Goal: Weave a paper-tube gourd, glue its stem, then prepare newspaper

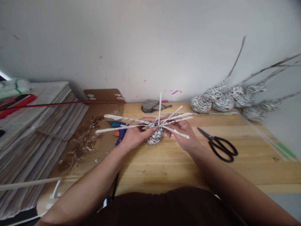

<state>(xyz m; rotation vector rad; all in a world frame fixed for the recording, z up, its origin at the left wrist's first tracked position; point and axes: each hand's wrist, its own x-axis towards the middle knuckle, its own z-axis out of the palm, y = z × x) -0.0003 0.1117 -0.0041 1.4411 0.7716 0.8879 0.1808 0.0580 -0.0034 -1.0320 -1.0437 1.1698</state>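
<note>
A small round ball woven from rolled newspaper strips (154,137) is held just above the wooden table, in the middle of the view. My left hand (135,135) grips it from the left, thumb pressed on its upper front. Several rolled paper strips (118,118) stick out from its top, spreading left, right and one straight up. At the right side, my right hand (184,134) is closed among the strips, its fingertips partly hidden behind them. A blue glue gun (121,133) lies beside my left hand, and black-handled scissors (221,146) lie right of my right hand.
Finished-looking woven paper balls (223,102) with long tails cluster at the back right by the wall. Stacked newspapers (54,131) fill the left side. A grey cloth (151,106) sits at the back, and scraps (81,141) litter the brown board.
</note>
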